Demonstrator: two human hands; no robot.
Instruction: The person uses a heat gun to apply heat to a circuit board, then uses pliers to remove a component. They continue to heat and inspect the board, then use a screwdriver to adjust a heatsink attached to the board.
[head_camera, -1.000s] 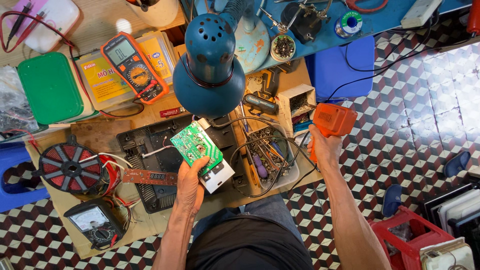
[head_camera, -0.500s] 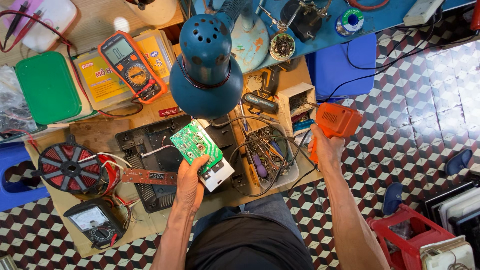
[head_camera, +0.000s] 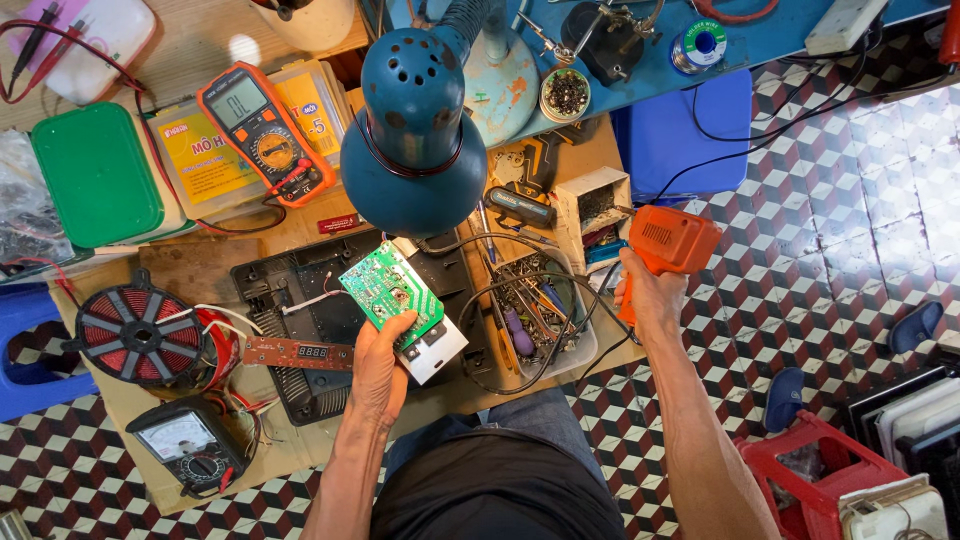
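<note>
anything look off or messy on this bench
Nothing looks spilled. The black casing lies opened, with loose wires trailing to the red coil. The left hand holds a green circuit board tilted; the right hand grips an orange tool.

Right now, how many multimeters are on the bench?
2. An orange digital multimeter lies at the back left on a yellow box; a black analog meter sits at the front left corner, below the red coil. Clutter may hide others.

Checkered tile floor glares with perhaps daylight, beside a cluttered wooden bench under a blue lamp
</note>
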